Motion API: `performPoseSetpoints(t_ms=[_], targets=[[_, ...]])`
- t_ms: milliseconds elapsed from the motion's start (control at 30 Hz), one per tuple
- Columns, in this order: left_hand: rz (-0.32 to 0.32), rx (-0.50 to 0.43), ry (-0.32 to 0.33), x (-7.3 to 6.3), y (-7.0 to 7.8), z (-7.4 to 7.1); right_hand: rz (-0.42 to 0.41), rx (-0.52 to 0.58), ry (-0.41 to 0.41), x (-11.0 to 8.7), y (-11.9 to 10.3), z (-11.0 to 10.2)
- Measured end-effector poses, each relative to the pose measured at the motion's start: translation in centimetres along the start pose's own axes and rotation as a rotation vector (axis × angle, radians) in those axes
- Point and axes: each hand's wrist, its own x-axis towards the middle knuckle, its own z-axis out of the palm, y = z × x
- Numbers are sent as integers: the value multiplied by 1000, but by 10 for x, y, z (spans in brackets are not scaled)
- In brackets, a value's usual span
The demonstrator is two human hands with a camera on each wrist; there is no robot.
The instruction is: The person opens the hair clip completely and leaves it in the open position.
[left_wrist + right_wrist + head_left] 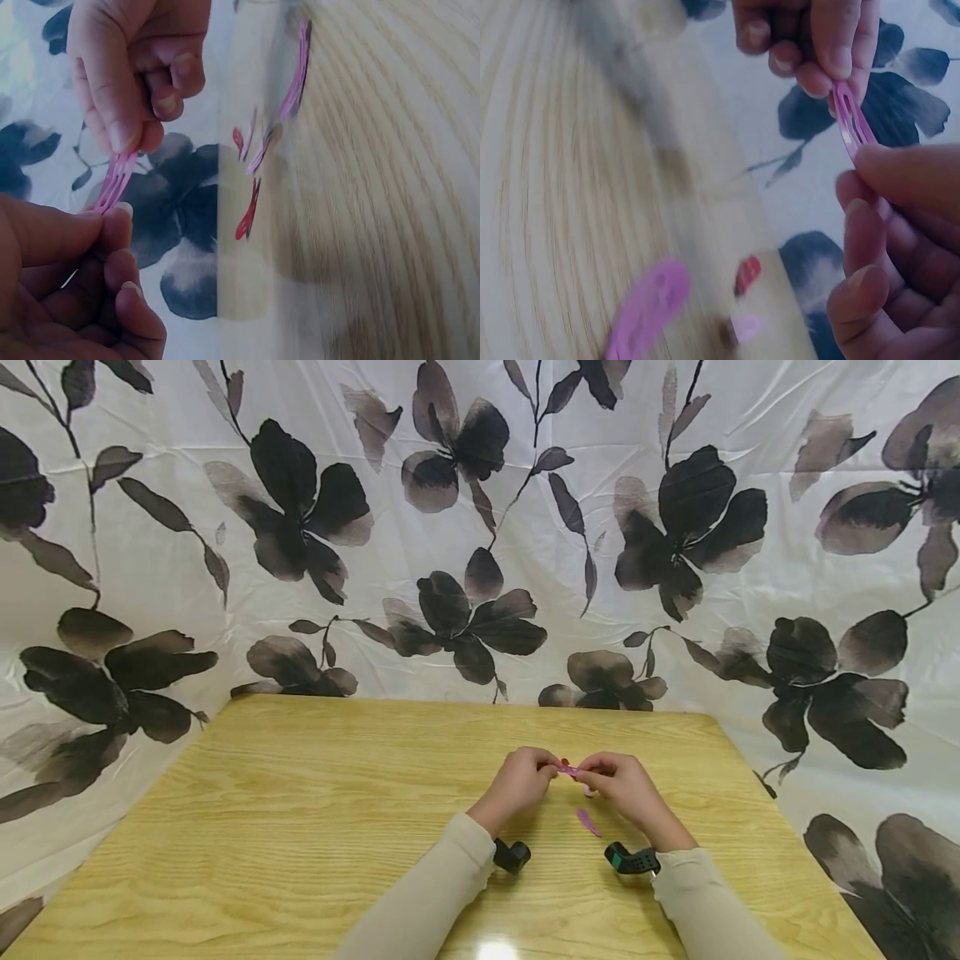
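A pink snap hair clip (116, 181) is stretched between both hands above the table. My left hand (522, 781) pinches one end of it between thumb and index finger. At the other end, the thumb and fingertips of my right hand (621, 787) pinch it. The long slots in the clip's frame show in the right wrist view. Below the hands, a purple-pink hair clip (588, 822) lies on the wood. Farther back lie a red hair clip (246, 214) and a pale pink clip (260, 154), partly hidden by the hands in the head view.
The wood-grain table (300, 827) extends widely to the left of the hands. A white cloth with dark flowers (570, 585) hangs behind it and along its sides. A dark strapped camera is worn on each wrist.
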Motion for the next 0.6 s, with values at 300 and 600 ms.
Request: performPoseSetpoints(t_ms=[300,600], targets=[[-28,-91,75,-5,-6,-13,27,161,48,8,-9,16],[-36,-189,74,-8,-16,-29,3,144,58,14,-21,27]])
